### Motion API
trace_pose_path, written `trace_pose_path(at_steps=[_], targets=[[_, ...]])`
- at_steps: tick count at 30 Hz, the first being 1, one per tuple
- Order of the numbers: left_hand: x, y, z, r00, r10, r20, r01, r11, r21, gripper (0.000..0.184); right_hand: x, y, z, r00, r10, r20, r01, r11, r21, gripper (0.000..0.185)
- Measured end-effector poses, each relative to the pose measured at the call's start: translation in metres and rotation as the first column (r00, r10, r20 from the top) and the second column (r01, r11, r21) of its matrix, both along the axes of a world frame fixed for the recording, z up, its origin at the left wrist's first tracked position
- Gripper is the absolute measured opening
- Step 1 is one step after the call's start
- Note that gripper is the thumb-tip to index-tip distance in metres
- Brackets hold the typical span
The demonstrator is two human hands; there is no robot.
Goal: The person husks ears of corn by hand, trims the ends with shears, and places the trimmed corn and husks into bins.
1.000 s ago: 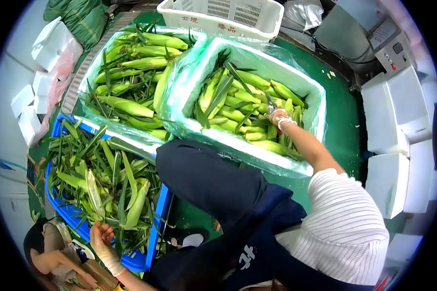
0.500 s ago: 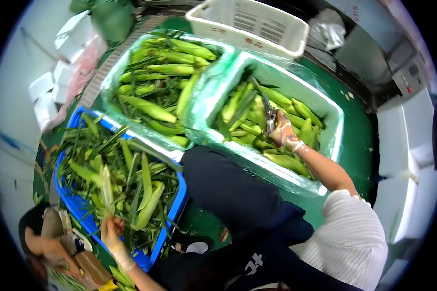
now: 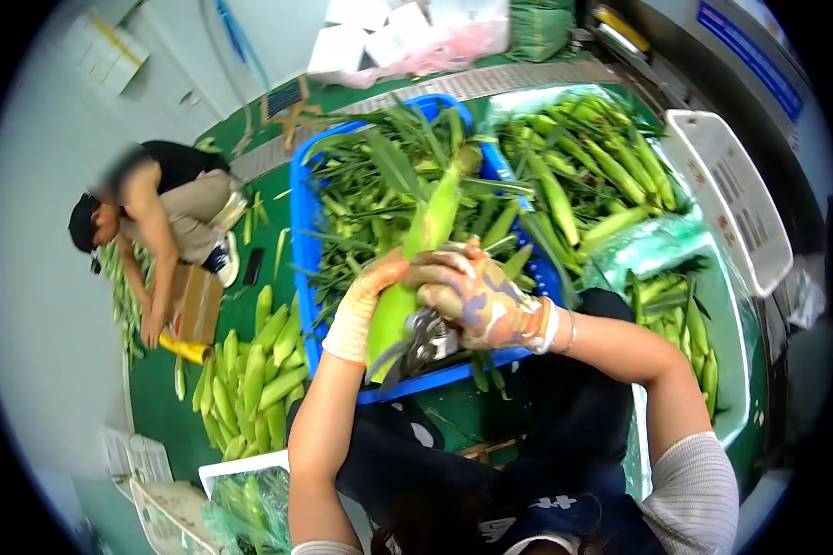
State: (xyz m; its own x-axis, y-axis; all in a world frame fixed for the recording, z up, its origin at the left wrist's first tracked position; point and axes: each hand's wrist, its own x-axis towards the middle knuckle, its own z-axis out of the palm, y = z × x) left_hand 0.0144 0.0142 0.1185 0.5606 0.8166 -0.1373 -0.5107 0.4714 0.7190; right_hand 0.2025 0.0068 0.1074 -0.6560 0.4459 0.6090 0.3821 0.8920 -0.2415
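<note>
In the head view an ear of corn (image 3: 439, 215) with its green husk stands tilted over the blue basket. My left hand (image 3: 366, 301), in a pale glove, is closed round the ear's left side. My right hand (image 3: 483, 298), in a camouflage-patterned glove, grips a pair of pruning shears (image 3: 424, 339), whose blades point down to the left beside the ear's lower end. The right fingers also lie against the husk. Beneath, the blue basket (image 3: 302, 215) is heaped with loose leaves and husks (image 3: 356, 176).
Ears fill two lined foam boxes (image 3: 745, 370) on the right. Beyond them stands a white crate (image 3: 727, 199). At left, trimmed corn (image 3: 254, 375) lies piled on the green floor, near a crouching person (image 3: 171, 194) beside a cardboard box (image 3: 197, 301).
My view has swung left. My right hand has come from the right foam box to the blue basket with the shears, and both hands now meet at an ear of corn.
</note>
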Motion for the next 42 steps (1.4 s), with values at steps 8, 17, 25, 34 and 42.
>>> trace_pose_path(at_steps=[8,17,25,34,42], targets=[[-0.070,0.029,-0.045,0.403,0.521,-0.752,0.029,0.814,0.580,0.044,-0.004,0.000,-0.019,0.886,-0.356,0.298,0.459,0.769,-0.445,0.059],[-0.037,0.016,-0.034,-0.108,0.441,-0.891,0.292,0.871,0.395,0.061,-0.027,0.034,-0.035,0.937,-0.293,0.193,0.350,0.754,-0.555,0.047],[-0.083,0.024,-0.048,0.675,0.252,-0.693,-0.062,0.956,0.287,0.056,0.004,0.025,-0.026,0.994,0.042,0.102,0.086,0.275,-0.958,0.053],[-0.063,-0.005,-0.031,0.879,-0.176,-0.444,0.172,0.984,-0.050,0.066,0.009,0.044,-0.023,0.952,0.227,-0.204,-0.251,0.199,-0.947,0.050],[-0.105,-0.006,-0.044,0.818,-0.021,-0.575,0.032,0.999,0.011,0.065,0.010,0.044,-0.012,0.986,-0.166,-0.010,0.012,0.128,-0.992,0.028]])
